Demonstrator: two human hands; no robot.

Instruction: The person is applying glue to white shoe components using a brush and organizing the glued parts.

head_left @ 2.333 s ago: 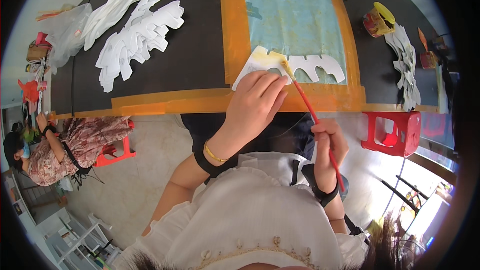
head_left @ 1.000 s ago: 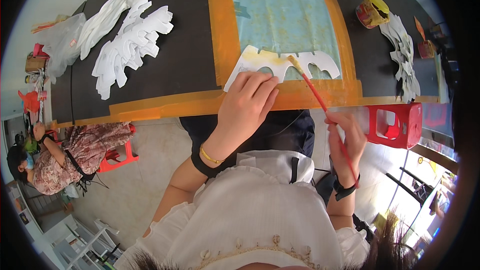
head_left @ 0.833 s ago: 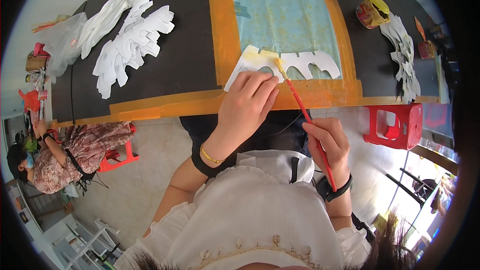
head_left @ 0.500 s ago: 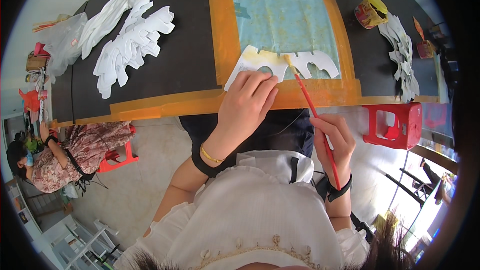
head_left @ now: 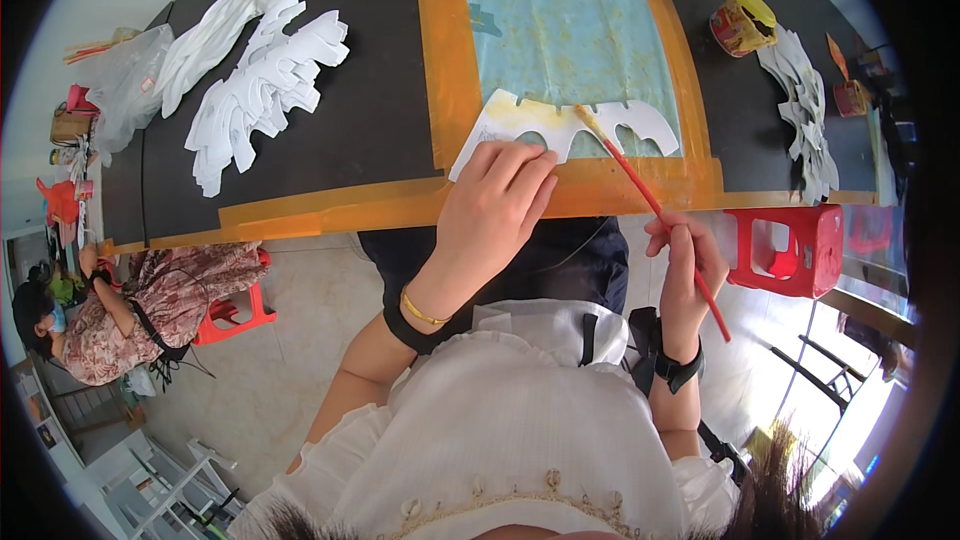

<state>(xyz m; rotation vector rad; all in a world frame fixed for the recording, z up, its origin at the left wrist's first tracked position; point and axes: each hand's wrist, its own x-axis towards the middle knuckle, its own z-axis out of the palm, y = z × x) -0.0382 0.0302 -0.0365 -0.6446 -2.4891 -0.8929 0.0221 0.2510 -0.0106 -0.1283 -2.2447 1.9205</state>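
A white cut-out piece (head_left: 510, 120) with arched notches lies along the near edge of a blue sheet (head_left: 560, 30); yellowish paste marks its upper left part. The fingers of my left hand (head_left: 490, 202), bent and close together, press its lower left part onto the table edge. My right hand (head_left: 692, 265) grips a red-handled paintbrush (head_left: 640, 185) between thumb and fingers. The bristles touch the middle of the piece, near its upper edge, and the handle slants down to the right past my palm.
Orange tape (head_left: 445, 60) frames the blue sheet on the black table (head_left: 380, 120). White cut pieces are piled left (head_left: 265, 90) and right (head_left: 800, 110). A yellow-rimmed paste tub (head_left: 740, 25) stands right. A red stool (head_left: 790, 250) is beside the table; another person (head_left: 110, 320) sits left.
My right hand has shifted to the right, so the brush handle slants more, and the bristles have moved slightly up and right. My left hand and the piece stay almost still.
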